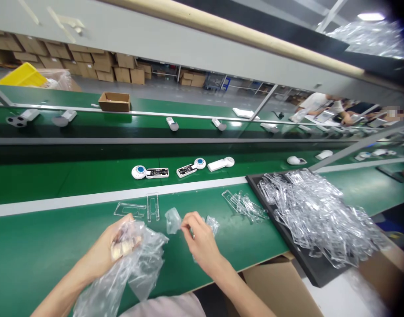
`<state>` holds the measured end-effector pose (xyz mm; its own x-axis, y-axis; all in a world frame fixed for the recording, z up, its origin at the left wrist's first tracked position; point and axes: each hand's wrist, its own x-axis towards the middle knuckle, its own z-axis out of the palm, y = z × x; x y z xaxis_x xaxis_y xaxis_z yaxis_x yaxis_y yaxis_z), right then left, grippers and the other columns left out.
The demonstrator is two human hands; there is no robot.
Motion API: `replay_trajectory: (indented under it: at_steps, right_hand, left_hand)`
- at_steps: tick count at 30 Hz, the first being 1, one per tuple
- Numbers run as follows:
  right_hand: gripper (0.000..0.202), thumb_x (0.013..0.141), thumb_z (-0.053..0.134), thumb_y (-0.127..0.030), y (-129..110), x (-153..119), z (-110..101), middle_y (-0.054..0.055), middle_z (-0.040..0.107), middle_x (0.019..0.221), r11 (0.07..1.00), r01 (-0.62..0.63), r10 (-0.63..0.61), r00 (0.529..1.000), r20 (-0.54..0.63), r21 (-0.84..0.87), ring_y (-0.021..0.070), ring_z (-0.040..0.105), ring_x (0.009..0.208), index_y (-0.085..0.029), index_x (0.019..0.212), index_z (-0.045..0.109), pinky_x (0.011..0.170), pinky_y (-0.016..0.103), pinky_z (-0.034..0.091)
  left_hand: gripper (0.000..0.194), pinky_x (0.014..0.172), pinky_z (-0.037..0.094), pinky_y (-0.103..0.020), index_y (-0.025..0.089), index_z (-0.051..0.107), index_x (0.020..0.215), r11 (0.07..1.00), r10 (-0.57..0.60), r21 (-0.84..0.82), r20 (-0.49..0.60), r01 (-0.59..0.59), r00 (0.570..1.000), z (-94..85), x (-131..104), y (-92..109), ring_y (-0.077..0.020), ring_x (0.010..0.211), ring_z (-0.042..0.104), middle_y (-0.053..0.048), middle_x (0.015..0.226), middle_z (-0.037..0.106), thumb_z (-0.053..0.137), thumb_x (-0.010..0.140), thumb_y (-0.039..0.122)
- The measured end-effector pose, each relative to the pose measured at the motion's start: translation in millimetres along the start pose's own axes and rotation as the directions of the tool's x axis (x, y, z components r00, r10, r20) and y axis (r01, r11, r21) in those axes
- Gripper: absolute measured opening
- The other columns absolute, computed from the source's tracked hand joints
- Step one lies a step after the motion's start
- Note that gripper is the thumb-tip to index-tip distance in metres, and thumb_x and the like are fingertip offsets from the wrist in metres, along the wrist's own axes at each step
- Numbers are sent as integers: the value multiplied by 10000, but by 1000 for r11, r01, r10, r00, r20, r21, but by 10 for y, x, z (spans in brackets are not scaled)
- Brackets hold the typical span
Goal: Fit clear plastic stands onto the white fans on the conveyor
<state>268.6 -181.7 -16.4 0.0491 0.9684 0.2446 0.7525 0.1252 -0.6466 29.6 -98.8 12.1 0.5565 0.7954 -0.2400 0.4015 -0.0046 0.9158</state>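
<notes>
My left hand (111,244) is closed around a crumpled clear plastic bag (144,253). Pale cream pieces show through the film at the palm, and the bag hangs down toward my lap. My right hand (200,240) is pinched, its fingertips at the edge of a small translucent plastic piece (173,221); whatever is between them is too small to tell. More crumpled clear plastic (213,224) shows just behind that hand. Two clear plastic frames, one flat on its side (131,210) and one upright in view (152,207), lie beyond my left hand on the green bench (56,246).
A black tray (288,240) heaped with clear plastic frames (317,215) stands right, beside a loose pile (246,207). White round-headed devices (151,172) lie on the green belt (73,176). Farther back are a cardboard box (114,102), a yellow bin (23,75) and people (321,105).
</notes>
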Motion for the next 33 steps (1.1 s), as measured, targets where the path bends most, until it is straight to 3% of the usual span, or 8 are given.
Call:
replay_trajectory:
  at_steps: [5,9,13,16,19,22,28,33]
  right_hand:
    - [174,894,397,-87,-335,-14,-92,44,591,892,980,183,-182,983,-23,83,136,586,862,-195,883,533,734,244,452]
    - [169,895,420,-111,-474,-37,-62,46,614,964,941,260,-293,947,132,217,139,586,960,-200,933,559,801,245,461]
    - [176,870,472,-171,54,-55,-20,37,606,987,977,-177,169,983,69,122,146,608,831,-220,1019,552,745,275,487]
    - [395,801,597,-262,694,-128,-7,140,537,1164,770,-554,580,815,-16,-317,264,579,979,-198,1183,518,788,378,461]
    - [414,791,614,-305,1150,-232,23,185,543,1151,584,-657,734,678,-35,-477,324,546,1034,-170,1175,542,772,397,437]
    - [166,847,489,-181,1311,-297,26,96,630,960,658,-623,699,714,37,-423,214,596,906,-174,956,615,756,297,422]
    - [196,871,405,-135,1194,-310,-128,28,625,888,793,-511,572,812,118,-331,145,592,828,-199,856,590,750,243,400]
    - [249,752,553,-80,1268,-353,-65,69,615,967,731,-556,640,760,115,-396,183,592,834,-187,975,580,671,257,365]
  left_hand:
    - [541,754,490,-268,269,412,1295,993,57,93,126,-69,990,102,-97,77,-177,796,601,-48,1017,631,565,791,395]
    - [355,788,478,-273,239,586,1130,973,100,184,212,-140,972,218,-63,79,-222,887,623,-50,999,674,525,813,388]
    - [288,708,459,-262,203,627,867,969,98,213,145,-128,985,200,4,-21,-210,780,614,-36,846,679,443,837,422]
    - [342,651,439,-251,197,608,838,977,77,189,131,-101,988,152,16,-97,-193,712,580,-21,766,646,406,837,473]
    - [347,625,425,-247,190,585,800,980,52,181,174,-84,983,162,30,-115,-179,667,544,-13,717,611,401,837,481]
    - [315,647,427,-252,188,565,798,980,27,187,213,-68,977,205,57,-90,-184,702,548,-19,748,611,430,840,469]
    - [337,593,409,-239,195,546,736,987,41,146,164,-65,986,201,73,-75,-170,633,499,-5,672,564,435,822,502]
    - [286,593,395,-220,191,555,725,995,22,96,161,-38,987,206,62,-74,-158,640,495,4,678,561,498,811,458]
